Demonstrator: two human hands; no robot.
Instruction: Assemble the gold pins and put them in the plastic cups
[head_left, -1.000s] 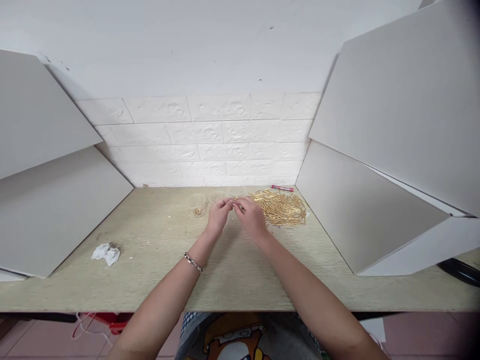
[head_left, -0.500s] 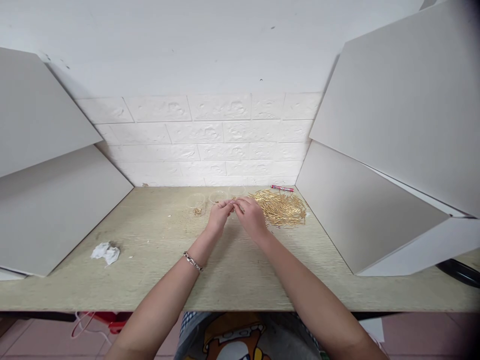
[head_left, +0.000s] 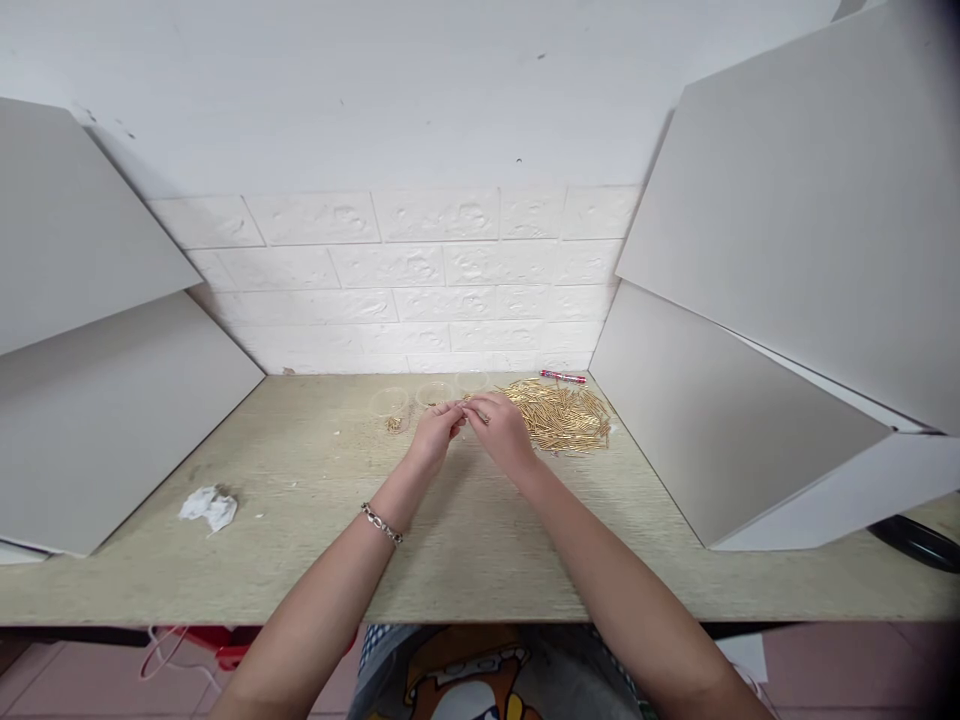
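Observation:
My left hand (head_left: 438, 432) and my right hand (head_left: 501, 430) meet fingertip to fingertip above the table, both closed in a pinch. Whatever lies between their fingers is too small to make out. Just right of my right hand spreads a pile of thin gold metal pins (head_left: 566, 415). Beyond the hands stand clear round dishes, a left one (head_left: 388, 403), a middle one (head_left: 433, 393) and a right one (head_left: 472, 380). A small heap of short gold pieces (head_left: 393, 425) lies left of my left hand.
A red marker pen (head_left: 562, 377) lies behind the pile near the wall. Crumpled white tissue (head_left: 210, 508) rests on the table (head_left: 300, 560) at the left. Grey-white panels stand at the left (head_left: 112, 420) and right (head_left: 720, 420), and a white brick-patterned wall (head_left: 405, 265) closes the back.
Hardly anything differs. Both hands stay pinched together at the same spot, with a slight shift of the fingers; the whole view has drifted a little.

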